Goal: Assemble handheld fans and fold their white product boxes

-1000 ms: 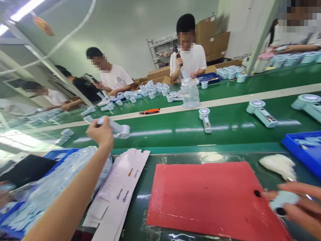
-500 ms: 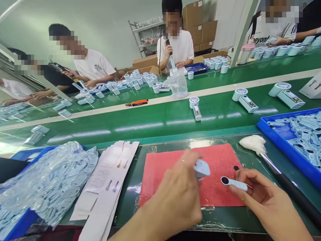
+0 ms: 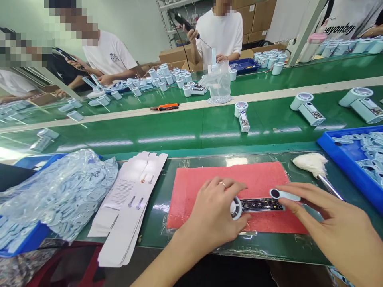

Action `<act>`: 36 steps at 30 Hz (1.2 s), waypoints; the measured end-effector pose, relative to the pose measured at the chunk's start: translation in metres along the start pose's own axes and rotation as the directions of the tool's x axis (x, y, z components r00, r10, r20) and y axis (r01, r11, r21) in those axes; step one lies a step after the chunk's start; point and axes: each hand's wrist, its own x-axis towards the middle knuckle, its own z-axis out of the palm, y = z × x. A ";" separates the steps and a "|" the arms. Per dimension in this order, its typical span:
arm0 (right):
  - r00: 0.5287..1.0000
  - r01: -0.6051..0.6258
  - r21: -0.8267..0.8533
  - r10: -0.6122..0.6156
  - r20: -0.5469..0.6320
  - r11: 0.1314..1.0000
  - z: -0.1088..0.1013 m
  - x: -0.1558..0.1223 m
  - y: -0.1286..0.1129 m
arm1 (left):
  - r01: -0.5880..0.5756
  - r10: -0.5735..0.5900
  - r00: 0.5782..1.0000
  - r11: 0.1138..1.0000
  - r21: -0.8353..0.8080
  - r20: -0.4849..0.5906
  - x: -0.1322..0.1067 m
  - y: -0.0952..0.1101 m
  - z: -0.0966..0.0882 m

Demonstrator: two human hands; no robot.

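On red mat (image 3: 254,177), near side of worktop (image 3: 160,187): one device (image 3: 249,207), circuit board (image 3: 265,204) up. I log left hand (image 3: 218,207) curled around round head (image 3: 238,208), likely steadying it, board left exposed; right hand (image 3: 332,215) pinching pale-blue cover (image 3: 289,195) at board's right end, contact unclear.

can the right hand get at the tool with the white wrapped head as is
Probably yes: the tool lies just beyond the right hand, with nothing seen on top of its wrapped head. But that hand holds a pale blue piece, which it would likely have to put down first.
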 end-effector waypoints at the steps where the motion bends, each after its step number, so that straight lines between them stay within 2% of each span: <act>1: 0.999 0.049 0.022 -0.050 0.019 0.999 0.006 0.003 -0.007 | 0.044 -0.043 0.999 0.996 -0.072 0.006 -0.005 -0.004 0.001; 3: 0.990 0.122 0.065 -0.126 0.059 0.990 0.016 0.009 -0.020 | 0.076 -0.080 0.997 0.970 -0.230 -0.005 -0.012 -0.010 0.007; 7: 0.952 0.266 0.070 -0.274 0.138 0.961 0.026 0.016 -0.029 | 0.014 -0.105 0.982 0.870 -0.494 -0.157 -0.021 -0.019 0.028; 12: 0.877 0.417 0.082 -0.425 0.226 0.905 0.023 0.025 -0.020 | -0.038 -0.047 0.987 0.860 -0.509 -0.153 -0.021 -0.025 0.038; 15: 0.854 0.434 0.120 -0.450 0.261 0.893 0.021 0.028 -0.017 | -0.039 -0.046 0.987 0.860 -0.508 -0.153 -0.020 -0.026 0.038; 18: 0.853 0.407 0.162 -0.437 0.286 0.899 0.022 0.030 -0.018 | -0.026 -0.050 0.989 0.867 -0.498 -0.139 -0.020 -0.025 0.037; 21: 0.878 0.349 0.202 -0.395 0.272 0.915 0.024 0.032 -0.020 | -0.009 -0.049 0.993 0.871 -0.491 -0.105 -0.021 -0.024 0.035; 23: 0.903 0.216 0.254 -0.292 0.316 0.943 0.024 0.034 -0.021 | -0.008 -0.047 0.994 0.873 -0.487 -0.099 -0.021 -0.024 0.035; 25: 0.905 0.037 0.275 -0.149 0.398 0.961 0.025 0.034 -0.020 | -0.037 -0.026 0.992 0.877 -0.480 -0.125 -0.021 -0.024 0.035; 28: 0.878 -0.135 0.288 -0.020 0.478 0.948 0.023 0.026 -0.017 | -0.175 0.103 0.973 0.911 -0.373 -0.205 -0.023 -0.023 0.036; 30: 0.878 -0.146 0.297 -0.015 0.479 0.944 0.020 0.015 -0.013 | -0.314 0.263 0.930 0.932 -0.183 -0.255 -0.026 -0.023 0.034; 31: 0.880 -0.118 0.279 -0.030 0.473 0.953 0.018 0.010 -0.011 | -0.368 0.340 0.903 0.927 -0.066 -0.263 -0.028 -0.023 0.032; 33: 0.887 0.019 0.193 -0.106 0.449 0.981 0.013 0.002 -0.003 | -0.424 0.443 0.865 0.897 0.127 -0.236 -0.034 -0.022 0.024; 34: 0.880 0.120 0.133 -0.167 0.444 0.984 0.012 -0.001 0.001 | -0.433 0.462 0.865 0.884 0.174 -0.194 -0.036 -0.020 0.019; 36: 0.848 0.333 0.019 -0.309 0.430 0.943 0.010 -0.002 0.009 | -0.427 0.442 0.893 0.891 0.153 -0.080 -0.039 -0.015 0.009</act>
